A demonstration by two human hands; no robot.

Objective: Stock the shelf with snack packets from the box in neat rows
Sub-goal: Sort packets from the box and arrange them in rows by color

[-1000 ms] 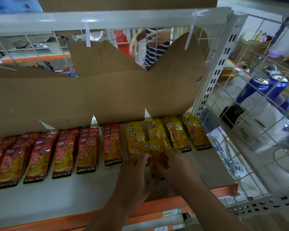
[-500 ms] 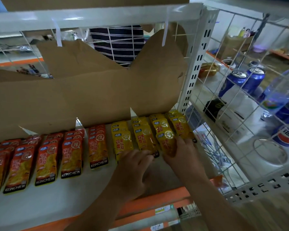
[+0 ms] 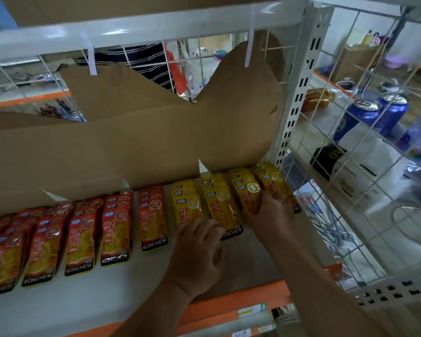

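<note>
On the white shelf board (image 3: 88,302), four rows of yellow foil snack packets (image 3: 219,207) lie beside the white slotted upright post (image 3: 294,113), with orange-red foil packets (image 3: 112,234) farther from it. Since a half-second ago, the left hand (image 3: 199,254) has stayed flat, fingers together, on the two rows farthest from the post. The right hand (image 3: 270,215) now pinches a yellow packet in the second row from the post, having slid slightly postward.
</note>
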